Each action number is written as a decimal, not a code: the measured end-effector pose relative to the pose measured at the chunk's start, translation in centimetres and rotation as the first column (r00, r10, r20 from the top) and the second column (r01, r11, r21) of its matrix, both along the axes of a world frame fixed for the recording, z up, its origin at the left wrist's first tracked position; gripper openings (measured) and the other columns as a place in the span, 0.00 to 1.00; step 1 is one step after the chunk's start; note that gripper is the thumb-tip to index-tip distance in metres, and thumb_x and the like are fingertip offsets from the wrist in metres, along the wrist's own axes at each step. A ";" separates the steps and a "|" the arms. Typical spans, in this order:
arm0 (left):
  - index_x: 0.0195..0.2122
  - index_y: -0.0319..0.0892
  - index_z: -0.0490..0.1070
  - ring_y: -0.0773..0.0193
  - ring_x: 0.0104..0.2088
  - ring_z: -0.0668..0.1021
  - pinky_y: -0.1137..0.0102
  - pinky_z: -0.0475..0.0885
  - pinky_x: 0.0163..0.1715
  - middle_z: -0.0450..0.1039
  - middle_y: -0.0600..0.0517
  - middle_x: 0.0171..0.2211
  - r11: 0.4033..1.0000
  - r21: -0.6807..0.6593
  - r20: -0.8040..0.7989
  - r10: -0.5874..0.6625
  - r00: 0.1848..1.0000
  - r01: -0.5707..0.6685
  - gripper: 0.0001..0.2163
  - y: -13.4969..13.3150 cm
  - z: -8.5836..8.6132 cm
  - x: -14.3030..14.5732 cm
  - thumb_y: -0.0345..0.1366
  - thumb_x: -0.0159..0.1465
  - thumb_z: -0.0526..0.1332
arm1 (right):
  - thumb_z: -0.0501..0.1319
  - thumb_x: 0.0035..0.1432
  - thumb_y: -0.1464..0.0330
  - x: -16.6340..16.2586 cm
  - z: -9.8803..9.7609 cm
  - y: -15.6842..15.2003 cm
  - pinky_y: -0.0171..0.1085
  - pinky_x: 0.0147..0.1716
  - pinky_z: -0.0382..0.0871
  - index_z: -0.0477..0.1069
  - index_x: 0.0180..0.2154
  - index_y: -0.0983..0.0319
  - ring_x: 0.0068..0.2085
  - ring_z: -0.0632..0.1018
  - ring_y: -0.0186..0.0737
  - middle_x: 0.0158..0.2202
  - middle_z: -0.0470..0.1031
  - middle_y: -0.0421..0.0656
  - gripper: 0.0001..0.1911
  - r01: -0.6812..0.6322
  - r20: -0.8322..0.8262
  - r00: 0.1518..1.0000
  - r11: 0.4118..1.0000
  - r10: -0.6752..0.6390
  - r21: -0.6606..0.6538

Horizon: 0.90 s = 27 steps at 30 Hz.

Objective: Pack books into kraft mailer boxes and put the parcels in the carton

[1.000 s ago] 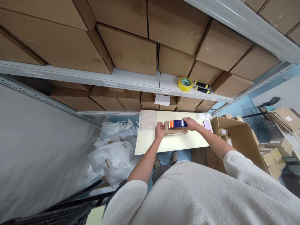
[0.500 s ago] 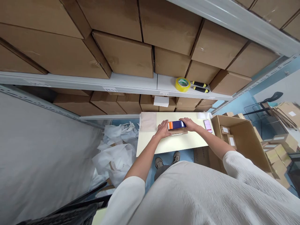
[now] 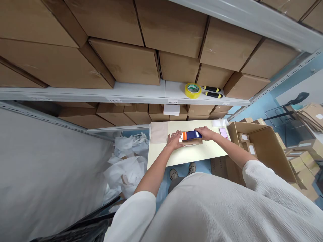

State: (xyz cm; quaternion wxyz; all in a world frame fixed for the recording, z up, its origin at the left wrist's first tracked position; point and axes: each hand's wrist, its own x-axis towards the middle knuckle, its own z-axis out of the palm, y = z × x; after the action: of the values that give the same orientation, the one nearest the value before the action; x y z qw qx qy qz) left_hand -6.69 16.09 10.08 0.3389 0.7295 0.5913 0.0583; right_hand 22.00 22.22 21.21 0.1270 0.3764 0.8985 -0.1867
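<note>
A small brown cardboard box lies on a pale yellow table. On top of the box sits a blue and orange tape dispenser. My right hand grips the dispenser's right end. My left hand lies flat with fingers stretched out, pressing on the box's left end.
A pink phone lies on the table's right side. An open carton of small boxes stands to the right. Crumpled white wrapping piles on the floor to the left. A yellow tape roll and black-yellow tools rest on the shelf among large cartons.
My left hand went from gripping the box's left end to lying flat on it. The dispenser stays on top of the box under my right hand.
</note>
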 end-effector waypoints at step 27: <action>0.81 0.50 0.39 0.36 0.79 0.53 0.43 0.47 0.76 0.39 0.39 0.83 0.992 -0.124 -0.221 -0.058 0.974 0.031 0.55 0.9 2.3 -0.3 0.54 0.61 0.72 | 0.63 0.55 0.75 15.3 0.6 1.0 0.47 0.55 0.61 0.66 0.61 0.60 0.55 0.77 0.58 0.54 0.78 0.54 0.31 0.107 0.120 0.987 0.994 -0.108 0.014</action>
State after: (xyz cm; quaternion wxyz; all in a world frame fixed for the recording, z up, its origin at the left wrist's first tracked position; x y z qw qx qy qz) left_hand -7.02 16.95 12.43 0.3143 0.7228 0.6118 -0.0674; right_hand 37.31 23.25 21.83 0.1693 0.4353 0.8684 -0.1668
